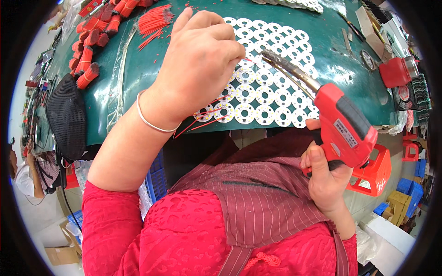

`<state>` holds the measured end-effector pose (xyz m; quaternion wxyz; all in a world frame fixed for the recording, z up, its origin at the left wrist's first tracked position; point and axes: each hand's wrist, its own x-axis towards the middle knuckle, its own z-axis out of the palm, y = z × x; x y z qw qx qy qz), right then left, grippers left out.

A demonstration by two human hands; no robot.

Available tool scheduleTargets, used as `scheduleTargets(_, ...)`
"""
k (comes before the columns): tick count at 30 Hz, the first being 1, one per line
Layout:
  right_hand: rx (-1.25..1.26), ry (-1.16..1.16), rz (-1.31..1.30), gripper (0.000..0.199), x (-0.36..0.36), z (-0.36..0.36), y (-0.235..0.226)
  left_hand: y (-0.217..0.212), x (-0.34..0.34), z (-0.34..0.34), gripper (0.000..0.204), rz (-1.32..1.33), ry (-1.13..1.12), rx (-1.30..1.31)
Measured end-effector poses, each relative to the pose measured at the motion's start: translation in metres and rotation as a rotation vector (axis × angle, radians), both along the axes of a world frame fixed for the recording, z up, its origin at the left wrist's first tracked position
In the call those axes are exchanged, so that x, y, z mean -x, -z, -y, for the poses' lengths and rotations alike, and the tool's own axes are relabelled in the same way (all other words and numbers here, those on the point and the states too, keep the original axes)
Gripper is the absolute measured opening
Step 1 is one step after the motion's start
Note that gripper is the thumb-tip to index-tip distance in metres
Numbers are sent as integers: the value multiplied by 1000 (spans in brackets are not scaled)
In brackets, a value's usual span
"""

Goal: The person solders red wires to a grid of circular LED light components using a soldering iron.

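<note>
My left hand [198, 57] is raised over the left side of a sheet of round white LED circuit boards [264, 95]. Its thumb and fingers pinch a thin red wire [249, 60], whose end sticks out to the right. In my right hand [326, 181] is a red and black soldering gun [346, 126], gripped by its handle. The gun's long metal tube points up and left above the boards, its dark tip a short way right of the wire's end. Several red wires [202, 120] lie across the boards at the near left corner.
Bundles of red wire [87, 76] line the left of the green table [140, 80], near a loose wire pile [154, 20]. A black mesh-covered object [66, 115] stands at the left edge. To the right are a red container [393, 72] and, lower down, a red plastic stool [377, 172].
</note>
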<state>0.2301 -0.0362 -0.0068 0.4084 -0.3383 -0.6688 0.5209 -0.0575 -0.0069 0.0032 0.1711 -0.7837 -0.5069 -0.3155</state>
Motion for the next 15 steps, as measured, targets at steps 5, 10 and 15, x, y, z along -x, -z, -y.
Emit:
scheduleTargets(5,43,7,6,37,-2,3,-2,-5,-5,7,11,-14,-28,80)
scheduleTargets(10,7,-5,2,40,-3,3,1,-3,-7,7,11,-7,-30,135)
scheduleTargets(15,-38,-35,44,43,-5,2,5,0,-6,5,11,-28,-44,146)
